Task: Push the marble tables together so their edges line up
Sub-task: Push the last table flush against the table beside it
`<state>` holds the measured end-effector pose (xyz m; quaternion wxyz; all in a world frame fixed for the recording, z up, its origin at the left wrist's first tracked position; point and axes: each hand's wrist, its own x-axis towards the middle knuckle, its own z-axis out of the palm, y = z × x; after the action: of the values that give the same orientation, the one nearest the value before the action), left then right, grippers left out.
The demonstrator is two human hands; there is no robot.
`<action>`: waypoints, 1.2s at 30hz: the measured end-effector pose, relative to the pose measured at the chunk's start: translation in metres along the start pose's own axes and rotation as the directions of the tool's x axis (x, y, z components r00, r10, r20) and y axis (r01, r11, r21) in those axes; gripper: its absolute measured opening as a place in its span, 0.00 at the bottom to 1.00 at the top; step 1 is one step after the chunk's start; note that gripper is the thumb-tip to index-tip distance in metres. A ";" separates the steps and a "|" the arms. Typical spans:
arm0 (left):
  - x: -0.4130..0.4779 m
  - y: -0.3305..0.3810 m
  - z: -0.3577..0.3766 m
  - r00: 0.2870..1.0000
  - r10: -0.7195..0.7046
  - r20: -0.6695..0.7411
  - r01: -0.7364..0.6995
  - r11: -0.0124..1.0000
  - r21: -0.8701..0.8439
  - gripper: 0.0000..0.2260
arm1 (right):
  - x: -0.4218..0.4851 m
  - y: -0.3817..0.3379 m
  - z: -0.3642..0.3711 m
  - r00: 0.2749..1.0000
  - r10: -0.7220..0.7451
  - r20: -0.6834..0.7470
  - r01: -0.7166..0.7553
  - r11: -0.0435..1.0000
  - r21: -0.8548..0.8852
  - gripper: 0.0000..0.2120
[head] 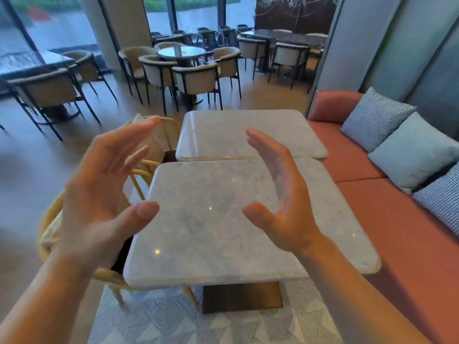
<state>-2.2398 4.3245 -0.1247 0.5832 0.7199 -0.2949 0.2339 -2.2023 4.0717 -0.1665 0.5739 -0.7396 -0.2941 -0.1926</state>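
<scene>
Two pale grey marble tables stand one behind the other. The near marble table [211,234] has a dark square pedestal; the far marble table [223,135] sits just beyond it, their facing edges almost touching. The far one is shifted a little left at its right corner. My left hand [99,194] hovers above the near table's left edge, palm facing right, fingers straight. My right hand [283,194] hovers over the near tabletop, palm facing left, fingers straight. Neither hand touches a table.
A pink bench sofa [397,219] with checked and plain cushions [412,155] runs along the right. Yellow rattan chairs [54,232] stand at the left of both tables. A patterned rug [173,324] lies underfoot. Dark-framed chairs and round tables [181,53] fill the room beyond.
</scene>
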 end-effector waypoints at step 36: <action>0.148 -0.241 -0.394 0.871 0.155 0.466 -0.077 0.980 -0.184 0.38 | 0.232 0.036 0.405 0.910 -0.062 -0.409 -0.049 0.966 -0.255 0.45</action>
<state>-1.9625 4.7223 -0.1100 0.5329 0.6873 -0.4900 0.0596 -2.0253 4.5055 -0.1563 0.5207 -0.7497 -0.1405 -0.3836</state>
